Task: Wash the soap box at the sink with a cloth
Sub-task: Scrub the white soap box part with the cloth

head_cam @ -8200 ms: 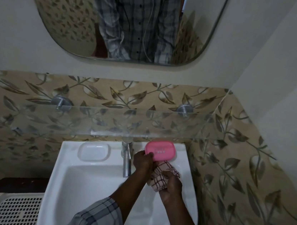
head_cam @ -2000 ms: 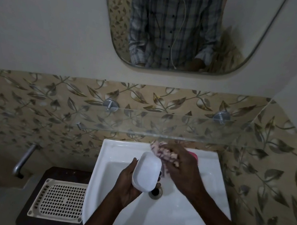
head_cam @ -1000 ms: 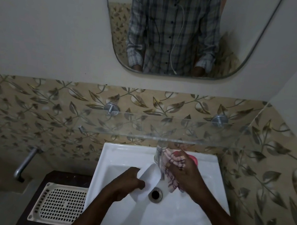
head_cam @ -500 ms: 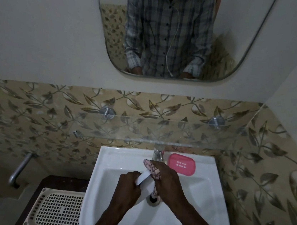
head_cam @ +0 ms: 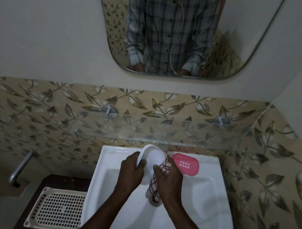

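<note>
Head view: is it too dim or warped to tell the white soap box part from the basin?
Head view: dim, flat light, no strong glare; the white soap box part shows faintly against the white sink, its rim clearest above the left hand; the checked cloth in the right hand and the pink soap box part stand out; wide-angle stretch skews the tiled right wall.

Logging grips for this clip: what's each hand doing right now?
Left hand: grips the white soap box half.
Right hand: grips the checked cloth.
</note>
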Available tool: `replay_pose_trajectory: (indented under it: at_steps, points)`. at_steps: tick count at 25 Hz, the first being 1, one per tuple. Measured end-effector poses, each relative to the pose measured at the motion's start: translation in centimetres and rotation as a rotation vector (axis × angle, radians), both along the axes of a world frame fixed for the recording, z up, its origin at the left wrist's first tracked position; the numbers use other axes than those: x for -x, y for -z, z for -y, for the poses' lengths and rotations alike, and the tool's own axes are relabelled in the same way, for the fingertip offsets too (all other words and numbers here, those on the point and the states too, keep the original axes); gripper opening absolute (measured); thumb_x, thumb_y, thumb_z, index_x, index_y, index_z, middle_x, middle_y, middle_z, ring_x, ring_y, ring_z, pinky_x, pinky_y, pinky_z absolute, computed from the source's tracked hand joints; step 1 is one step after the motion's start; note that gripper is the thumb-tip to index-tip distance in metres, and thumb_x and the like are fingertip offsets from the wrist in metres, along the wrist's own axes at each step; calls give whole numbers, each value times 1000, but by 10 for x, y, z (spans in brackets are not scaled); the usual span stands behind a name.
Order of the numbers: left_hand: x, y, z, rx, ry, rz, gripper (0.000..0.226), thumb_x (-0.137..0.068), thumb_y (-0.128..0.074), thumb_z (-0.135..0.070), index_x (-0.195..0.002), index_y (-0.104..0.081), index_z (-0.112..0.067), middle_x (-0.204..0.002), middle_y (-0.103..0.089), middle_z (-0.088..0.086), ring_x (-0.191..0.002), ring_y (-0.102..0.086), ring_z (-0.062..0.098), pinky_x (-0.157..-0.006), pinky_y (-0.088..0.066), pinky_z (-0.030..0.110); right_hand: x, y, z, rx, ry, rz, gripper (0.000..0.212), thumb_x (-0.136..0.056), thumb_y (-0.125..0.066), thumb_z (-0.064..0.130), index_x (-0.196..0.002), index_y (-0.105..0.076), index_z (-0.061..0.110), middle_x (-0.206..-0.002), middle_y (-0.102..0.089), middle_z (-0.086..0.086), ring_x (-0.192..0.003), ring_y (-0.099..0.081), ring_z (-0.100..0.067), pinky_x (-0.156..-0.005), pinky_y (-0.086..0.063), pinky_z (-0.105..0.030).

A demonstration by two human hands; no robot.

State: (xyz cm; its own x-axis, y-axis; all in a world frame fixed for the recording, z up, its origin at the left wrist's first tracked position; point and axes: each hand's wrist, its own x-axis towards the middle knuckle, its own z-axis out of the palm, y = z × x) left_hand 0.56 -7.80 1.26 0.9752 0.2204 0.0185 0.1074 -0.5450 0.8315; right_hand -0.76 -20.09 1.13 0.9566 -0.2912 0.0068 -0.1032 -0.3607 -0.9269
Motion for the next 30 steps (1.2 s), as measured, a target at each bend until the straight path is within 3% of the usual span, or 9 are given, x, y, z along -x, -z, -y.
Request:
replay_pose_trajectory:
  at_steps: [3,6,11,14,17,21,24,27,30]
  points:
    - [14,-1,26,237,-187,9,26,-100,-49,-21,-120,-62,-11,-115,-69,7,-107,-64,24,-96,-51,44,15,15,-16,-25,84,-137,11,-87,-65,15,-94,-69,8,-85,-76,-2,-69,-69,-7,-68,-60,-27]
    - [27,7,41,493,-224,-42,25,-100,-51,-21,-123,-58,-14,-118,-67,8,-110,-63,24,-100,-50,48,23,22,-13,-42,167,-250,13,-84,-66,15,-77,-68,5,-73,-72,-10,-65,-69,-22,-65,-60,-43]
    - [16,1,10,279,-91,50,46,-74,-72,-19,-118,-63,-26,-108,-71,-11,-100,-66,3,-82,-51,11,-8,-1,22,501,-168,8,12,-87,-61,4,-96,-67,5,-84,-73,-14,-78,-68,-30,-65,-55,-35]
    - [4,-2,5,-54,80,64,25,-86,-64,-11,-104,-77,-22,-100,-78,-3,-94,-71,15,-79,-53,21,-11,-5,23,467,-155,49,9,-86,-60,3,-93,-66,3,-79,-71,-14,-69,-63,-24,-59,-42,-25]
    - [10,4,19,207,-224,88,28,-91,-56,-7,-100,-79,-22,-96,-76,-12,-94,-71,12,-77,-48,9,-5,-2,6,73,73,-221,9,-85,-64,12,-81,-66,4,-80,-70,-11,-67,-60,-19,-59,-47,-26]
    - [25,16,34,537,-385,29,21,-95,-54,-29,-106,-69,-38,-104,-72,-20,-99,-66,-1,-83,-53,20,11,8,-16,-187,137,-437,12,-84,-62,15,-74,-65,8,-72,-69,-8,-56,-65,-16,-48,-51,-21]
    - [29,23,33,498,-314,-73,28,-96,-56,-29,-125,-59,-31,-120,-67,-10,-111,-63,13,-94,-54,33,10,5,-8,106,-4,-413,12,-86,-61,12,-86,-69,3,-82,-72,-12,-73,-70,-25,-59,-52,-26]
    - [14,13,27,302,-288,79,36,-97,-58,-26,-133,-55,-22,-124,-62,-9,-111,-58,10,-97,-48,30,-3,-8,-1,404,-131,-253,9,-90,-57,10,-84,-63,7,-82,-70,-10,-75,-65,-24,-54,-38,-19]
    - [-2,4,23,481,-499,130,24,-102,-43,-17,-110,-66,-17,-112,-69,1,-108,-62,21,-93,-49,34,-4,-12,-6,184,0,-293,8,-85,-61,11,-77,-62,11,-72,-65,-6,-66,-63,-21,-48,-38,-20]
